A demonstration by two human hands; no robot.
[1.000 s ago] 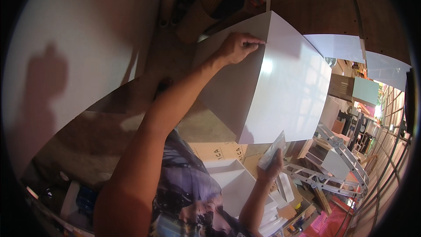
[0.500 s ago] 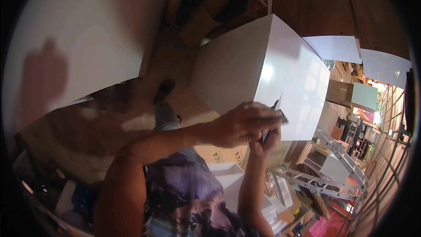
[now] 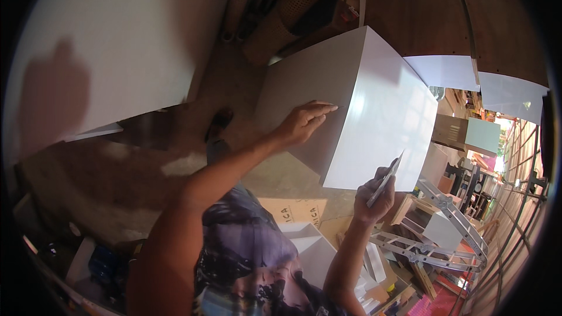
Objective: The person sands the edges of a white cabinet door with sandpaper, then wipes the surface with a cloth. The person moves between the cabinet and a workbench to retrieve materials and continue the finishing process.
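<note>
My left hand (image 3: 303, 123) is held over the near left face of a big white box-shaped cabinet (image 3: 380, 96). Its fingers stretch out toward the cabinet's corner edge, with nothing visible in them; whether the fingertips touch the surface I cannot tell. Lower and to the right, my right hand (image 3: 374, 198) is closed around a thin flat-bladed tool (image 3: 387, 181). The blade is pale and narrow, tilted with its pointed tip up and to the right, in front of the cabinet's bright face. My fingers cover part of the tool, so its exact kind is unclear.
A large white panel (image 3: 117, 41) fills the upper left. Rolled woven cane sheets (image 3: 293, 11) stand behind the cabinet. A folded aluminium ladder (image 3: 451, 216) is at the right. Cardboard (image 3: 293, 209) and a white open box (image 3: 307, 240) lie near my body.
My hands were together around the tool and have come apart. The left moved up and left toward the cabinet's edge; the right moved right and down, keeping the tool.
</note>
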